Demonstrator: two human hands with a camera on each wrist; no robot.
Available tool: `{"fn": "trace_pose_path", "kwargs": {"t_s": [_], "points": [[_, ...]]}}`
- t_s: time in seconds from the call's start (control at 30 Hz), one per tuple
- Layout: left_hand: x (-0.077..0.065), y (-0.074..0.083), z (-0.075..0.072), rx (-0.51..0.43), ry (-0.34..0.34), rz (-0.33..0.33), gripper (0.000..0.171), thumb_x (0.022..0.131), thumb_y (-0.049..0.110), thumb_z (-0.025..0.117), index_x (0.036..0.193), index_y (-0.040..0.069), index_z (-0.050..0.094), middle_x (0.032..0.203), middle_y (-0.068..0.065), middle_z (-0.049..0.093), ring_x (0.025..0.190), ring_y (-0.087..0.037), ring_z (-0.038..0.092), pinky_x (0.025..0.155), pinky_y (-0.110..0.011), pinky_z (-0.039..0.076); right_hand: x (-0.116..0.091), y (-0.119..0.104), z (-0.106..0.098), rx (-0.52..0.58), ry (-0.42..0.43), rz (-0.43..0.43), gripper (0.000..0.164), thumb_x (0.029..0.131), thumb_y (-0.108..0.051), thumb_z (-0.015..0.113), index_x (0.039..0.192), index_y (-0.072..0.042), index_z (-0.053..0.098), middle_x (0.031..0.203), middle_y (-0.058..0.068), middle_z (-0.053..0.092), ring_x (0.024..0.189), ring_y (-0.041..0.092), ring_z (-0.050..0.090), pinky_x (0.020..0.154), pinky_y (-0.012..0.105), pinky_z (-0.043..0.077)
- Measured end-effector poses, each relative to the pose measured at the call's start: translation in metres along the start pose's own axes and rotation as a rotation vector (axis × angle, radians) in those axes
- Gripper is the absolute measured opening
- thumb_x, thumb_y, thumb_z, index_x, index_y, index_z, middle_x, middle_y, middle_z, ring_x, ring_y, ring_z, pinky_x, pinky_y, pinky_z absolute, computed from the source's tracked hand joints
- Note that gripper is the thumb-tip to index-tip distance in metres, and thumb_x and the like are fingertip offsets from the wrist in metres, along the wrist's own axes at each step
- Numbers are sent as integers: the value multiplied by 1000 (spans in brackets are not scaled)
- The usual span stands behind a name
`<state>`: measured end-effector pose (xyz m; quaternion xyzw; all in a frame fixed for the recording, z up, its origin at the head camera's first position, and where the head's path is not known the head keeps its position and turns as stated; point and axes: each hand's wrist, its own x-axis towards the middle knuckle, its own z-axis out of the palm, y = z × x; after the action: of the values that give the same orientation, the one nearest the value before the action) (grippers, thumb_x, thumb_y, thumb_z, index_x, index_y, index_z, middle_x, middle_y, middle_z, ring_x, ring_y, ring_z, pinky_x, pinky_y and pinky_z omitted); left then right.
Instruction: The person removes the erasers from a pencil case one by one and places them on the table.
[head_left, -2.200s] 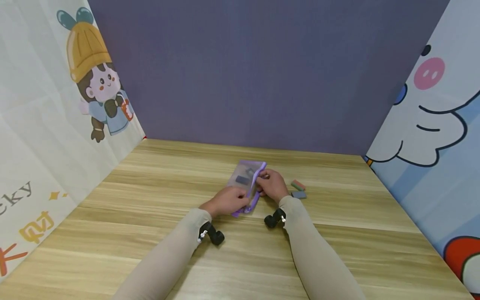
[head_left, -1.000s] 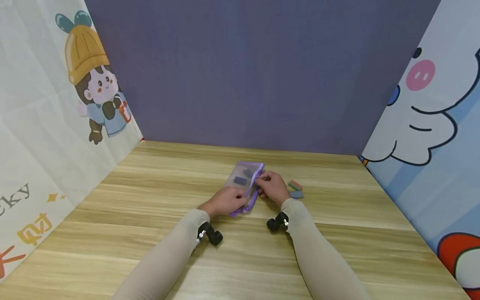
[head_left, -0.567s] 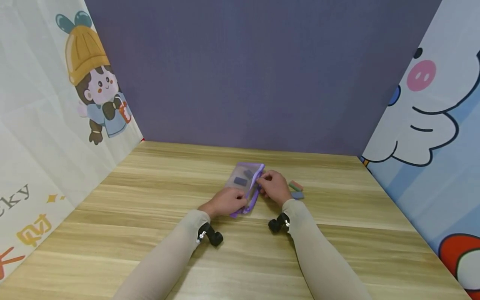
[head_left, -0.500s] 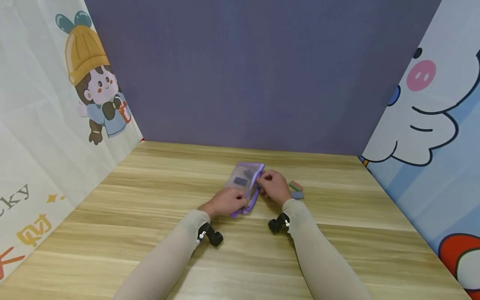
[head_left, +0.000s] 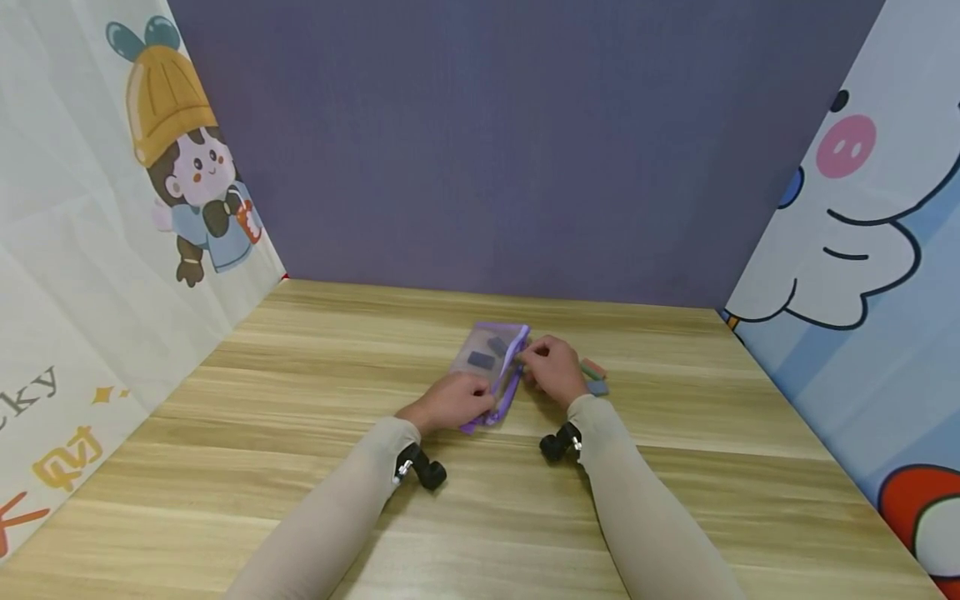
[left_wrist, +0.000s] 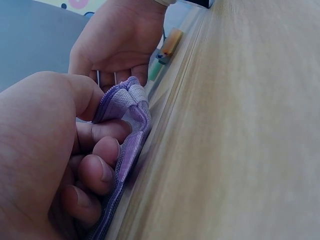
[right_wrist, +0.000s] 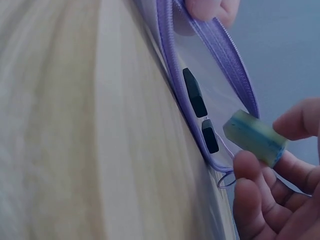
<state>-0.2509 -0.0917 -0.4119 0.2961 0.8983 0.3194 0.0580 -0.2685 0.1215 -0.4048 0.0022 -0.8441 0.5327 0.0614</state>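
Observation:
A purple-trimmed see-through zip pouch (head_left: 463,367) lies on the table, its zip mouth gaping toward the right. My left hand (head_left: 453,402) pinches the near end of that mouth between thumb and fingers; the left wrist view shows the purple zipper edge (left_wrist: 131,155) bunched there. Just outside the opening, my right hand (head_left: 557,372) holds a small yellow-green and blue striped eraser (right_wrist: 256,137) between thumb and fingers. Two dark blocks (right_wrist: 195,92) sit inside the pouch. The head view hides the held eraser behind the right hand.
Beside the right hand on the table lie a red and green striped block (head_left: 595,368) and a grey-blue block (head_left: 597,387), the latter partly covered by the wrist. A dark purple panel (head_left: 480,150) stands along the table's back edge. Printed cloths hang at both sides.
My right hand has shifted slightly up and right from the pouch's edge, covering more of the loose blocks. My left hand and the pouch have stayed nearly in place.

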Motion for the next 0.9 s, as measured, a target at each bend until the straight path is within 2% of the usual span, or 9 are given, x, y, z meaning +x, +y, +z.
{"fn": "trace_pose_path", "kwargs": {"t_s": [0.23,0.6,0.9], "points": [[0,1,0,17,2,12,31,93,25,58,65,19,49,57,9,50,50,-7,45,50,-25,38,-1,-1,-1,-12,50,-17,17,91,-21,67,98,-6,66,90,10,66,73,32,67,56,32,51],[-1,1,-1,7,-5,9,30,94,26,58,65,19,50,57,9,50,51,-7,47,51,-26,40,-3,-2,-4,-16,101,14,19,88,-23,61,99,-8,65,90,20,68,69,23,63,60,33,51],[0,1,0,-5,-3,16,31,93,27,58,65,19,49,57,9,50,52,-7,47,51,-26,40,-4,-2,-7,-39,150,10,18,88,-26,59,95,-9,64,81,11,66,68,21,59,62,35,47]]}}
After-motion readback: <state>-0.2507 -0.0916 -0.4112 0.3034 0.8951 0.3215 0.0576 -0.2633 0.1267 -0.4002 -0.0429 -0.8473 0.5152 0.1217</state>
